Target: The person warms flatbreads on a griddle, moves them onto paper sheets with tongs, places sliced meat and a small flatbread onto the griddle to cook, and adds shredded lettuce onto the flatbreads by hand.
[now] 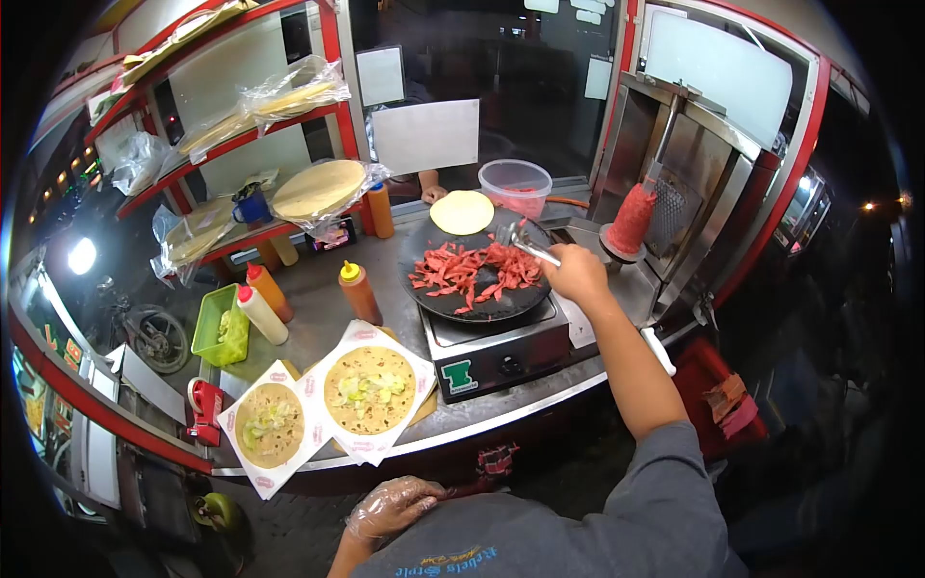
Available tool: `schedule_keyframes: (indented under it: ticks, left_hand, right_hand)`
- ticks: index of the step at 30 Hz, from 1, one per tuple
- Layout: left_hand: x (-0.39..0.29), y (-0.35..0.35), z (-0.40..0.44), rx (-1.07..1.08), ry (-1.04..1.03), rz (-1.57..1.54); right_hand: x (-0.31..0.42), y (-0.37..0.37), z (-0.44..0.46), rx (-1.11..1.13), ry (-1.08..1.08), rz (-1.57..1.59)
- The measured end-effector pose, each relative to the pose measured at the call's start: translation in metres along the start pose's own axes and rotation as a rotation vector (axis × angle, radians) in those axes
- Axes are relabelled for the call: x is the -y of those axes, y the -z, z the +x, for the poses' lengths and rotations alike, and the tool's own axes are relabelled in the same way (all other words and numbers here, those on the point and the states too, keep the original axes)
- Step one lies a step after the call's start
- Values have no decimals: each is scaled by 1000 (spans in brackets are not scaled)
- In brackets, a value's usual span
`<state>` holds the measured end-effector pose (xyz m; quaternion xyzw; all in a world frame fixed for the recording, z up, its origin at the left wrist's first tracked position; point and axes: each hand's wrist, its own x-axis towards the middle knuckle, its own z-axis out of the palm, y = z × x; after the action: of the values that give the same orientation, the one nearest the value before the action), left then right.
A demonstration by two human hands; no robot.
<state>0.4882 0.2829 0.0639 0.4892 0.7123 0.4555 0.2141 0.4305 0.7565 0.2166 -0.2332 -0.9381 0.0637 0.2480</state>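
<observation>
My right hand [576, 275] is closed around the handle of metal tongs [541, 252]. The tongs reach over a black round pan [448, 306], their far end at the reddish meat strips [472, 270] on it. A pale flatbread [462, 213] lies at the pan's back edge. In a clear plastic glove, my left hand [395, 506] rests by my shirt, fingers loosely extended and nothing visible in it. Two flatbreads on printed paper lie on the counter, a left flatbread [270, 448] and a right flatbread [369, 414], both topped with chopped greens.
Sauce bottles [360, 292] and a green basket [221, 328] stand left of the gas stove [506, 358]. A meat cone [632, 220] stands on a vertical spit at right. Behind the pan is a clear tub [515, 178]. Another person's hand [434, 193] shows beyond the pan.
</observation>
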Motion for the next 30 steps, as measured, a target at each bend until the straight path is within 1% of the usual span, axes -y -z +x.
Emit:
schedule_keyframes:
  ticks: [3,4,5,7,9,10,11,13,14,15,16,17,19,21,22,25,28,30]
  left_hand:
    - [-7,-6,6,-1,44,38]
    - [-8,-5,9,-5,60,67]
    - [-8,-6,12,-12,49,74]
    - [-7,-11,18,-38,28,88]
    - [-16,-15,25,-74,63,73]
    - [-20,-18,26,-92,83,66]
    - [-23,-22,27,-99,92,51]
    - [-26,-27,34,-116,95,36]
    - [-20,-32,35,-116,133,8]
    - [-20,-31,42,-129,119,32]
    - [-23,-33,46,-138,114,48]
    - [-27,-37,47,-139,116,60]
    - [-28,-42,52,-103,134,44]
    - [-29,-39,58,-60,104,78]
    - [-32,-37,60,-53,106,89]
    - [-31,-34,58,-101,136,124]
    - [-25,-33,50,-130,126,125]
    - [-20,-37,41,-142,108,120]
  right_hand:
    - [0,-14,-11,106,83,-151]
    - [-7,-33,-18,33,241,-97]
    - [-2,-24,-22,114,289,-96]
    - [-3,-5,-13,34,247,-35]
    - [-30,3,9,25,191,261]
    - [-41,10,16,161,27,204]
    - [-50,17,23,314,-48,20]
    - [-55,10,16,200,-104,18]
    - [-50,5,8,155,-17,47]
    - [-41,-2,-5,114,73,71]
    - [-31,-10,-20,49,281,100]
    - [-29,-31,-25,27,364,166]
    - [-28,-37,-2,132,286,-8]
    - [-44,-16,27,147,138,102]
    - [-61,-17,35,74,177,163]
    - [-72,-12,22,115,186,10]
    - [-79,6,9,151,176,50]
    - [-81,1,25,62,71,143]
